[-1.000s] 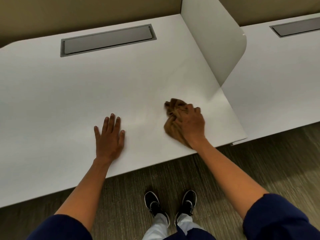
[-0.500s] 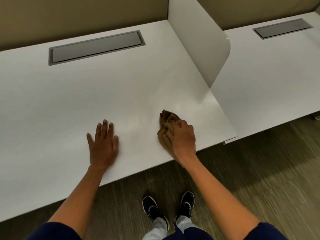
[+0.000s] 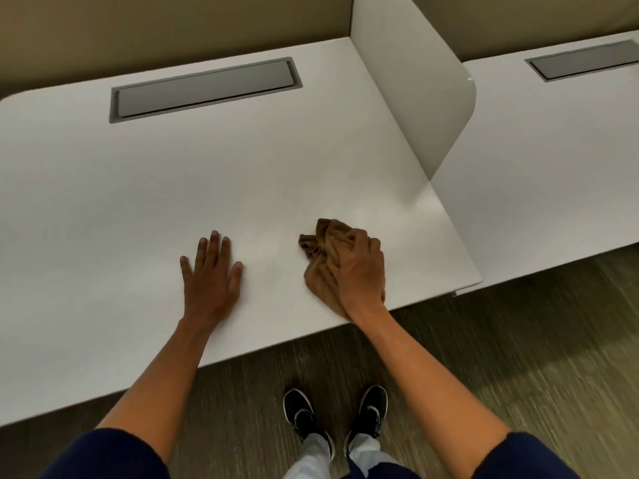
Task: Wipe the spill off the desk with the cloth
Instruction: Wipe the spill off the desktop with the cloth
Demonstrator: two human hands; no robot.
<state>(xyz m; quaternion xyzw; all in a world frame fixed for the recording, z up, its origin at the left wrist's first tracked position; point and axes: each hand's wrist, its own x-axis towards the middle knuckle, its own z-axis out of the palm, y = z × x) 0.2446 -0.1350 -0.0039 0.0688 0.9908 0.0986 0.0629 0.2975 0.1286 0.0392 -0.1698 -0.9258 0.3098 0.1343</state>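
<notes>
right hand point(image 3: 359, 271) bunching cloth point(image 3: 320, 261) (brown), left hand point(image 3: 211, 271) flat — desk point(image 3: 138, 188)

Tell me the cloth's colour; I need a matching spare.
Plain brown, no pattern: the cloth bunched under the right hand, head view.

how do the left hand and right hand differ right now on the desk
The left hand lies flat and open, fingers spread, palm on the bare desk; the right hand is curled on the bunched brown cloth. The left hand holds nothing; the right presses the cloth down near the desk's front edge. Both rest on the white desktop with bare forearms.
</notes>
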